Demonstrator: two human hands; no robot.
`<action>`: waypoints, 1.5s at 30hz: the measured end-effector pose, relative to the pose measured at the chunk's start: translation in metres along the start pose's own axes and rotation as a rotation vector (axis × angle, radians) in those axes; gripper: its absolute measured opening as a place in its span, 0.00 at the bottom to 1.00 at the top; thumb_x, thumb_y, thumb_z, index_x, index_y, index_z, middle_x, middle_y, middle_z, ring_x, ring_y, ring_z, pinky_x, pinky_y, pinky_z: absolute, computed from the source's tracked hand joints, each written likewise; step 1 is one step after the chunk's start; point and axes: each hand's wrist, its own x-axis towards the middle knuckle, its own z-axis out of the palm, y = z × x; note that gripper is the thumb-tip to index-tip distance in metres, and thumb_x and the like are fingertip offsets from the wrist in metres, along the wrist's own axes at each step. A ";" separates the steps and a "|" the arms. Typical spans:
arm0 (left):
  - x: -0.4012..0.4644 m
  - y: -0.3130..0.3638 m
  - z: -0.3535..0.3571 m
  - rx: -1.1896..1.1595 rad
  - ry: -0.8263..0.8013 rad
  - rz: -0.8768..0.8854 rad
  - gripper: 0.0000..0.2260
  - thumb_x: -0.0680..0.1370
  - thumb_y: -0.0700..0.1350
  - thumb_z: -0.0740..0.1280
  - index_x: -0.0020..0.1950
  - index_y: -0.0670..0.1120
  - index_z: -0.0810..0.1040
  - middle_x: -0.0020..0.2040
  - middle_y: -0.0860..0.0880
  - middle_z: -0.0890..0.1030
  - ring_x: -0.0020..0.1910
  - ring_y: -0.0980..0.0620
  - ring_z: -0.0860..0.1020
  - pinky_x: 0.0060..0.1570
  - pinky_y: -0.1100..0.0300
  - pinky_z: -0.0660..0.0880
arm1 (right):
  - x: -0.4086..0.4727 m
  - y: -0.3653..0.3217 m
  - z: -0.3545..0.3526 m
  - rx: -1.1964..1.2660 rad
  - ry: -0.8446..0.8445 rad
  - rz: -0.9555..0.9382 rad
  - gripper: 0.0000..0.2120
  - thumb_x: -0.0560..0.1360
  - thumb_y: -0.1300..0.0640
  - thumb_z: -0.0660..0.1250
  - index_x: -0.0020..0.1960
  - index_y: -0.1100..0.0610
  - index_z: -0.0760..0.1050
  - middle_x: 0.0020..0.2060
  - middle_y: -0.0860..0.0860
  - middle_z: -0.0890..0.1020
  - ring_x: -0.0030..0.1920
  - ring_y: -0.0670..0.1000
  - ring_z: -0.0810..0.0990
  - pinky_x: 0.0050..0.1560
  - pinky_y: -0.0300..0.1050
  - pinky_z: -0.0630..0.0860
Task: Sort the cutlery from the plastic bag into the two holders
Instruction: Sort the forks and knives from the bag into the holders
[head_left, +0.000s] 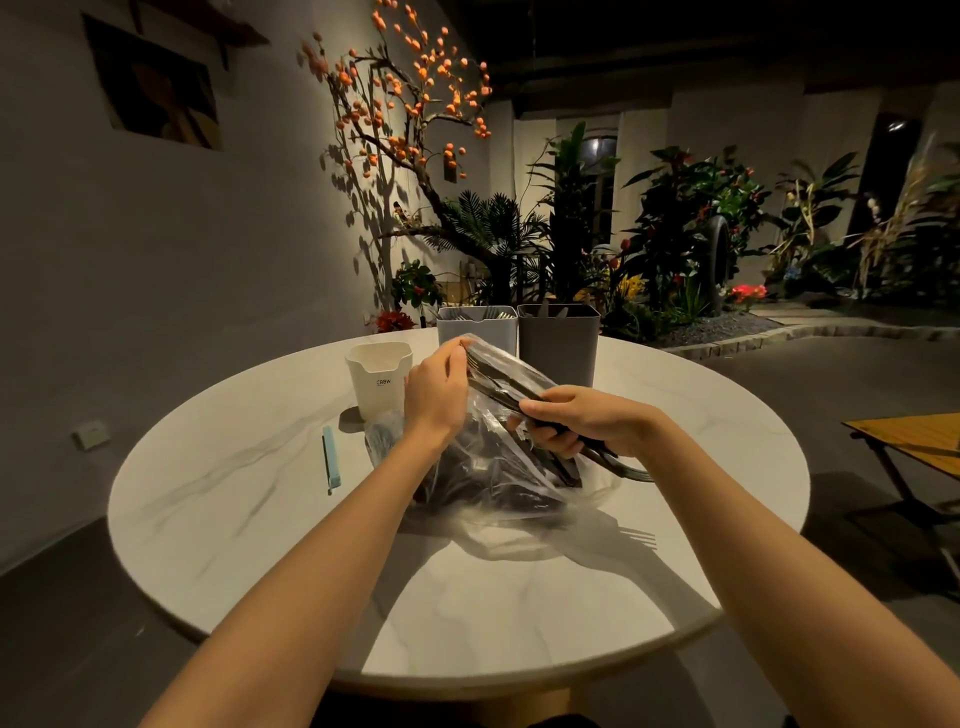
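The only readable lettering is "CRBW", printed small and dark on the front of the cream cup (378, 378) standing on the desk (249, 499), just left of the left hand's (435, 391) grip. A fainter line under it cannot be read.

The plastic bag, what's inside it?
Inside the plastic bag lies dark cutlery: a fork and long handles show. The crumpled plastic and both hands hide how many pieces.

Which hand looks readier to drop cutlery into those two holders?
Probably the right hand: it already grips a bundle of cutlery, and the grey holder is just beyond. The left hand holds the plastic bag.
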 end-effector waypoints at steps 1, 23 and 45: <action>0.002 0.000 -0.001 0.010 0.014 0.010 0.18 0.82 0.47 0.53 0.64 0.44 0.78 0.48 0.48 0.82 0.47 0.51 0.77 0.56 0.48 0.75 | 0.002 -0.001 0.000 0.002 0.000 -0.017 0.13 0.84 0.54 0.53 0.53 0.62 0.72 0.28 0.47 0.67 0.26 0.44 0.61 0.26 0.34 0.60; 0.034 -0.015 0.021 -0.234 -0.185 -0.262 0.24 0.85 0.49 0.48 0.39 0.47 0.80 0.34 0.46 0.81 0.25 0.53 0.73 0.24 0.65 0.68 | 0.065 -0.024 -0.020 0.220 0.170 -0.058 0.14 0.84 0.55 0.52 0.45 0.60 0.68 0.28 0.50 0.69 0.24 0.43 0.62 0.24 0.33 0.59; 0.027 -0.042 0.049 -0.506 -0.183 -0.303 0.08 0.80 0.42 0.64 0.43 0.41 0.74 0.34 0.44 0.76 0.28 0.52 0.75 0.32 0.61 0.74 | 0.095 0.030 -0.010 0.302 0.261 -0.115 0.14 0.83 0.54 0.56 0.46 0.62 0.72 0.35 0.57 0.74 0.25 0.45 0.70 0.28 0.35 0.69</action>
